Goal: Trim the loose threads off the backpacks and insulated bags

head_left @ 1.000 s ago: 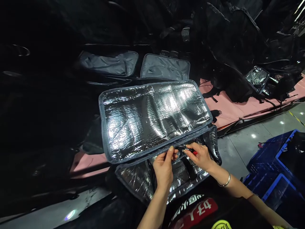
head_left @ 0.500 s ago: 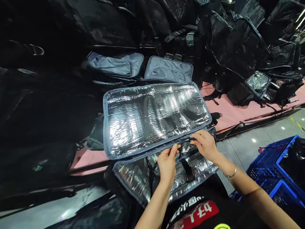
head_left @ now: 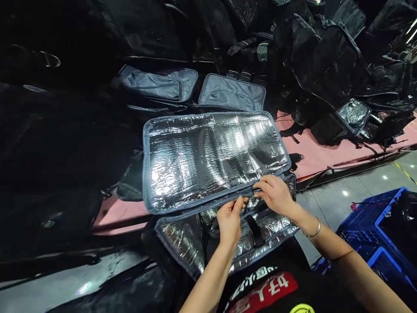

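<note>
An insulated bag lies in front of me with its foil-lined lid (head_left: 215, 156) raised, edged in blue-grey binding. Below the lid, the silver-lined body (head_left: 182, 239) gapes, with a black strap (head_left: 256, 231) across the lining. My left hand (head_left: 230, 217) is closed, thumb and finger pinching the bound seam beneath the lid's lower edge. Just to its right, my right hand (head_left: 273, 193) is closed at the same seam, its fingertips pinched around something small and dark that I cannot make out. The fingertips of both hands nearly meet.
Behind the lid lie two grey-blue lined flaps (head_left: 233, 92) among piled black bags (head_left: 325, 61). A pink-covered table (head_left: 312, 152) runs off to the right. Blue plastic crates (head_left: 365, 221) stand on the tiled floor (head_left: 319, 204) at my right.
My right hand has slid slightly left along the seam, closer to my left hand. The dark strand visible between the hands earlier is now mostly hidden. My left hand keeps its pinch.
</note>
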{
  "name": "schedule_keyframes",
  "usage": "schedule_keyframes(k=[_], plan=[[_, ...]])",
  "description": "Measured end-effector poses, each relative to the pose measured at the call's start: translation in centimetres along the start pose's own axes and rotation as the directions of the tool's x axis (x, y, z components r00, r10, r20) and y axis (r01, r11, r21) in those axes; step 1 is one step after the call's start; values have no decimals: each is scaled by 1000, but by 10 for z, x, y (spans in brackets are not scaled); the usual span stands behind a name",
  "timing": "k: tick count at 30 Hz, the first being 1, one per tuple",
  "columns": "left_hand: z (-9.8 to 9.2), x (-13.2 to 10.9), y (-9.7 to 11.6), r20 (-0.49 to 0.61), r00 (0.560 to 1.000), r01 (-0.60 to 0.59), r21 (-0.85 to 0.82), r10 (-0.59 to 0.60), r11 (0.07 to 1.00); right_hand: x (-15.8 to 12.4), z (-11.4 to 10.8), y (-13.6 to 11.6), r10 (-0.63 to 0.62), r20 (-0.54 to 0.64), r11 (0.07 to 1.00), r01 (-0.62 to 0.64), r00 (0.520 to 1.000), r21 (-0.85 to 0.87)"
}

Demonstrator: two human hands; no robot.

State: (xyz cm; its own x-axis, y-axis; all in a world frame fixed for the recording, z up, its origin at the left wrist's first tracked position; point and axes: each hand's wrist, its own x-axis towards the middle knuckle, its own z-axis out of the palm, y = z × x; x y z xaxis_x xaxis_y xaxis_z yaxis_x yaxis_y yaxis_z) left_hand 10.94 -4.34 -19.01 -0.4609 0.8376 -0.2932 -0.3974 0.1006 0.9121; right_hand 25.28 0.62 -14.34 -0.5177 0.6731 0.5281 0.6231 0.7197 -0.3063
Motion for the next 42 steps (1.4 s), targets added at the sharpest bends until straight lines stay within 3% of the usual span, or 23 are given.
schedule_keyframes(k=[12,16,20,23,25,26,27,28,29,31,32,33,35,37,42], plan=[[-1,-1,-1,9,1000,7,12,-7,1000,2,8,3,-31,-41,998,33,999,48],[-2,-1,-1,17,1000,-7,32,7,999,2,5,6,-35,-85,973,54,996,225],[-1,-3,4,43,998,-37,60,34,998,6,2,9,73,-146,938,-18,987,347],[-5,-8,11,119,992,-67,142,50,988,9,8,10,133,-154,959,-88,979,268],[-12,-12,20,229,966,-195,324,123,926,9,15,10,164,-173,969,-126,971,214],[-15,-13,26,290,932,-329,428,217,842,8,18,10,178,-195,970,-138,965,201],[-19,-14,32,352,870,-489,514,347,705,7,22,10,188,-219,969,-146,957,197],[-22,-14,40,408,769,-636,572,493,519,5,25,10,194,-243,969,-146,951,201],[-24,-13,47,459,636,-733,611,621,299,4,27,10,192,-264,969,-139,945,206],[-26,-6,61,560,388,-750,653,732,-102,3,30,9,186,-302,969,-124,935,212],[-26,-1,67,615,313,-715,654,724,-246,3,31,9,187,-313,969,-122,931,216],[-25,4,71,665,265,-686,639,698,-348,3,30,8,193,-317,967,-125,929,222],[-23,14,77,737,204,-692,574,644,-438,4,28,5,224,-301,957,-151,927,248],[-20,21,79,759,163,-753,509,631,-418,4,21,1,285,-261,934,-207,922,290],[-18,23,78,731,238,-831,494,640,-255,-5,-1,-14,456,-159,860,-388,876,331]])
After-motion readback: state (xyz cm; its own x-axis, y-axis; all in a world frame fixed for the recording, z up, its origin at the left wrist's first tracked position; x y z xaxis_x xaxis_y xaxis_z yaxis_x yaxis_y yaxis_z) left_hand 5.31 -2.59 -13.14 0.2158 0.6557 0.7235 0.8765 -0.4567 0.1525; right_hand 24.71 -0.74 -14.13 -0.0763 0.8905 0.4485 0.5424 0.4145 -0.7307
